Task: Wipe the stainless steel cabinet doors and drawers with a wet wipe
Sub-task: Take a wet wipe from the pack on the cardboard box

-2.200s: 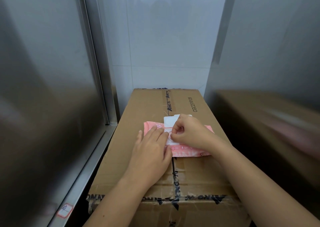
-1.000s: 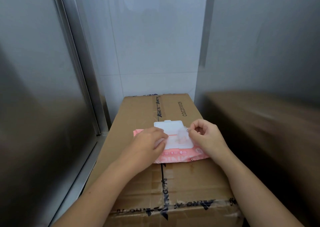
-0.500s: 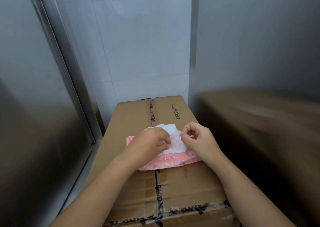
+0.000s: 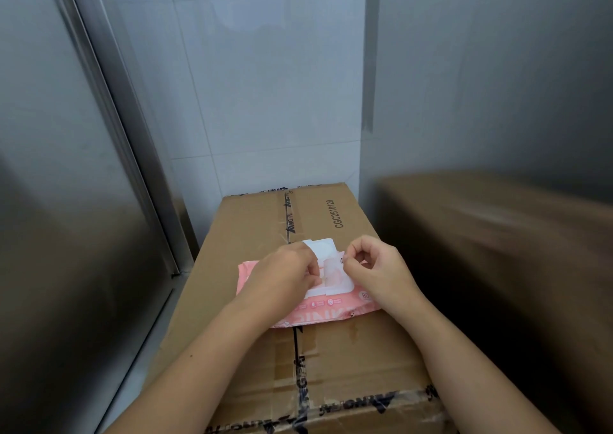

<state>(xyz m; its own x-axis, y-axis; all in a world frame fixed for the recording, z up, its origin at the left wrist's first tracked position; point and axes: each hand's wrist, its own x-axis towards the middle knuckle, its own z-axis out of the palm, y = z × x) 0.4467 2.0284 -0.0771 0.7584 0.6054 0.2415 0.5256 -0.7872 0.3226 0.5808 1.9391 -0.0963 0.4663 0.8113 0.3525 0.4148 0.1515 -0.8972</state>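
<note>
A pink wet wipe pack point(image 4: 331, 311) lies flat on a taped cardboard box point(image 4: 331, 364). Its white plastic lid point(image 4: 323, 246) is flipped open toward the wall. My left hand point(image 4: 285, 277) rests on the pack's left half, with its fingertips curled at the opening. My right hand point(image 4: 381, 271) is at the opening's right edge, thumb and forefinger pinched on a thin clear seal flap point(image 4: 335, 269). The stainless steel cabinet door point(image 4: 66, 201) stands upright on my left, and another steel panel point(image 4: 497, 85) on my right.
The box fills the narrow gap between the two steel faces and butts against a white tiled wall point(image 4: 258, 85). The right panel reflects the box as a brown blur. A steel door frame point(image 4: 126, 135) runs down the left side.
The lid was flipped open and the seal peeled. My left hand's fingers moved from flat on the pack to the opening. The view tilted up and left.
</note>
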